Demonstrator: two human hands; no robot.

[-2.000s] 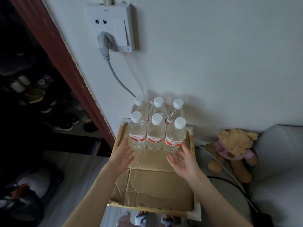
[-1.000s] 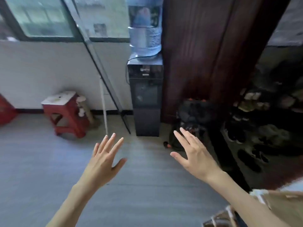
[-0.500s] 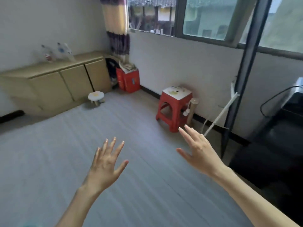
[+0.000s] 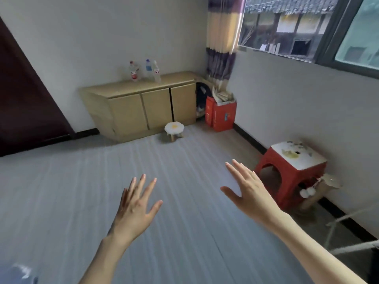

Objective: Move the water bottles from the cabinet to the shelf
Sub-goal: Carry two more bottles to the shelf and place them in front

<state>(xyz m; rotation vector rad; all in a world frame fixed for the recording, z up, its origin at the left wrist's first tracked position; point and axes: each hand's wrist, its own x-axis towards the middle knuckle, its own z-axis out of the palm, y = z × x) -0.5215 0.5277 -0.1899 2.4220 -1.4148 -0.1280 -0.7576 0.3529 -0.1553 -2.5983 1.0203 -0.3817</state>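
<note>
Seen from the head camera across a grey floor (image 4: 61,191), a dark red-brown door (image 4: 24,95) is set at the far left and a low wooden cabinet (image 4: 143,107) stands against the back wall, its three doors shut so that nothing inside can be made out. Three water bottles (image 4: 144,71) are stood upright on the cabinet's top, long axes vertical: one with a red label at the left, and two close together at the right, one of them blue-labelled. The left hand (image 4: 134,208) is held out low in the foreground with fingers spread and nothing in it; the bottles lie well ahead of it and almost straight above it in the frame, so this hand is judged the nearer of the two. A small white stool (image 4: 174,128) is placed on the floor just in front of the cabinet's right end. A red box (image 4: 220,114), stuffed with papers at its top, is tucked into the corner beneath a striped curtain (image 4: 222,37). The right hand (image 4: 249,191) is likewise held flat with fingers straight and empty, the bottles lying ahead and to its left. A red stool (image 4: 291,171) with a stained white top is set against the window wall at the right. The shelf is not in view.
</note>
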